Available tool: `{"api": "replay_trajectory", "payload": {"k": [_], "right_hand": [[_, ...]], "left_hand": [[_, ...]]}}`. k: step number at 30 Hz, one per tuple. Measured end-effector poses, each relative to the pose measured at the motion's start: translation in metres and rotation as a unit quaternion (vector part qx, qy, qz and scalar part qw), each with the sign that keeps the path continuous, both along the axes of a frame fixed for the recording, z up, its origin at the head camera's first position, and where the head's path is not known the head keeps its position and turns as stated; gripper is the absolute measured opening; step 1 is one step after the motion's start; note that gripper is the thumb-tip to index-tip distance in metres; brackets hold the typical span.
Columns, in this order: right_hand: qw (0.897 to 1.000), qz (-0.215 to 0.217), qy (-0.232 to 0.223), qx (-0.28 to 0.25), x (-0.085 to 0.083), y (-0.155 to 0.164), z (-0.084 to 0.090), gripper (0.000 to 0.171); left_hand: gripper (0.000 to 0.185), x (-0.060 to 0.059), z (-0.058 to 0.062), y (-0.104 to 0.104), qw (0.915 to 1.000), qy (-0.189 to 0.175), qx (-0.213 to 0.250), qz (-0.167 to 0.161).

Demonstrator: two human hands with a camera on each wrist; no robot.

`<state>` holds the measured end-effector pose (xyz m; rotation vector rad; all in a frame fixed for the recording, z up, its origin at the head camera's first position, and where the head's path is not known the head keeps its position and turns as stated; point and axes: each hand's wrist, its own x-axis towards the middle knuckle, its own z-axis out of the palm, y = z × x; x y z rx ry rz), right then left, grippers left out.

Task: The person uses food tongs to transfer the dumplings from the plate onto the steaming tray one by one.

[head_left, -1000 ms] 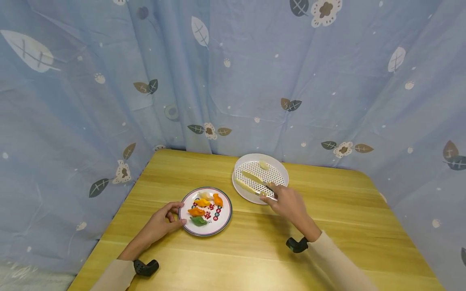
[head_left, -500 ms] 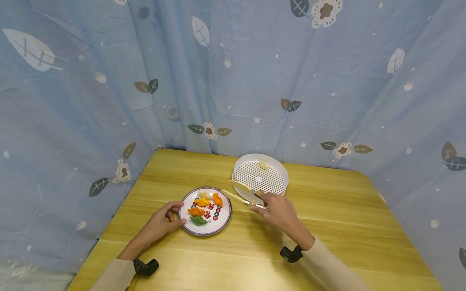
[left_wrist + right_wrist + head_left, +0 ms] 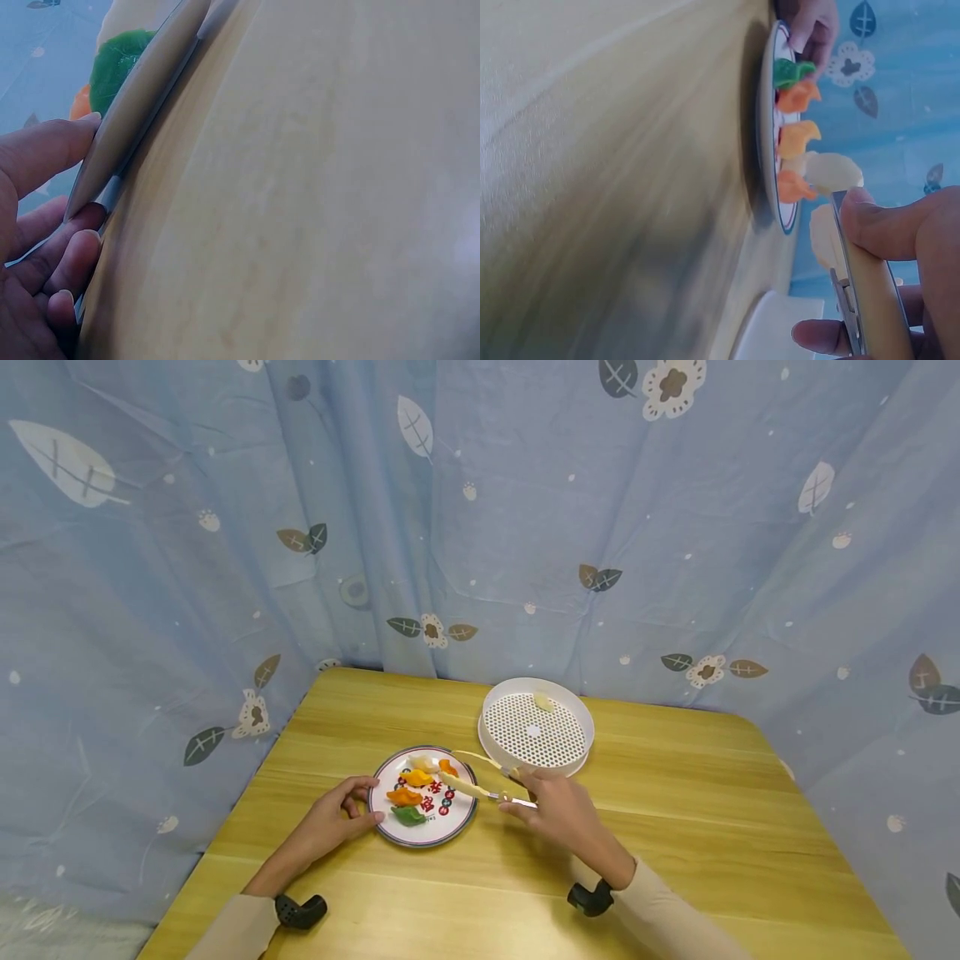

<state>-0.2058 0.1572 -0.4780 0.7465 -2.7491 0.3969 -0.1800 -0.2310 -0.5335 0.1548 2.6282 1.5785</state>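
Blue leaf-printed curtains close in around the wooden table; my right hand grips the tongs, tips apart over the patterned plate's far edge, near the orange dumpling; my left hand pinches the plate's near rim; the dumplings look glossy, plump and folded, in orange, green and pale; a careless squeeze could, I think, skid one off the plate; the white strainer tray holds one pale piece.
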Motion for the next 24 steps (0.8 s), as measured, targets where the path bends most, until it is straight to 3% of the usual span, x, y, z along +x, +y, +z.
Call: {"api": "replay_trajectory", "payload": {"k": [24], "right_hand": [[1.0,-0.001,0.014,0.018,0.004,-0.012,-0.011,0.047]], "left_hand": [[0.057,0.001,0.001,0.001,1.0,0.002,-0.005,0.002]]}}
